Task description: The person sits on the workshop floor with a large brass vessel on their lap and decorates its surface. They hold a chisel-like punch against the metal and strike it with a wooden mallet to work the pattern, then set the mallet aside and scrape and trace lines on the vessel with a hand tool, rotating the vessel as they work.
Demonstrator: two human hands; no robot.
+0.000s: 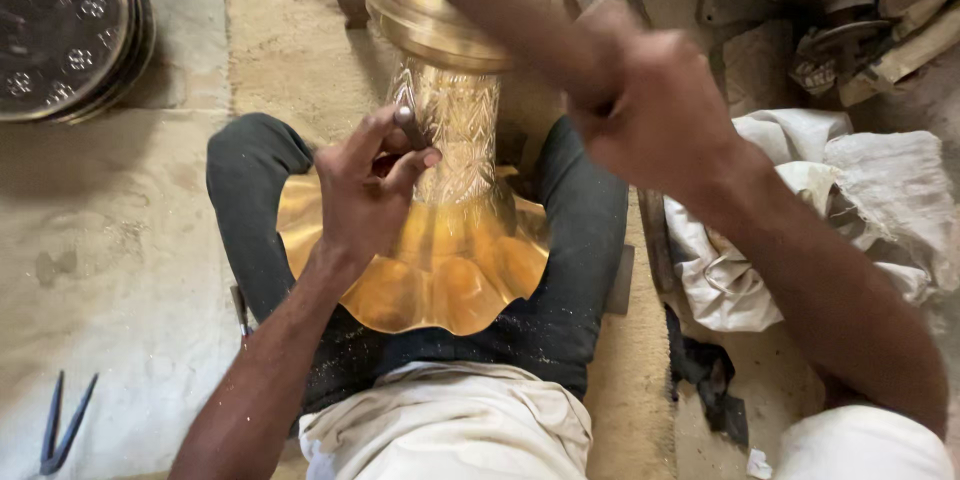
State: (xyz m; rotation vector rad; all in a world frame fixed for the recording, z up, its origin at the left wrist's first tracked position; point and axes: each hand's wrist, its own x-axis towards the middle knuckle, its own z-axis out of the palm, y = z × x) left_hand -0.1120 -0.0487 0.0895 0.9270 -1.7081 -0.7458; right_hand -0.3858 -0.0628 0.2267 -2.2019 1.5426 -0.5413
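The left hand [365, 190] pinches a small metal punch [408, 125] between fingers and thumb, its tip against the engraved brass vase [455, 190]. The right hand [650, 110] is fisted around a blurred wooden handle [500, 10] above it

No packages, labels, signs or screens are to be seen anywhere in the view. Nothing printed, boxed or lit is shown on the floor or at its edges.
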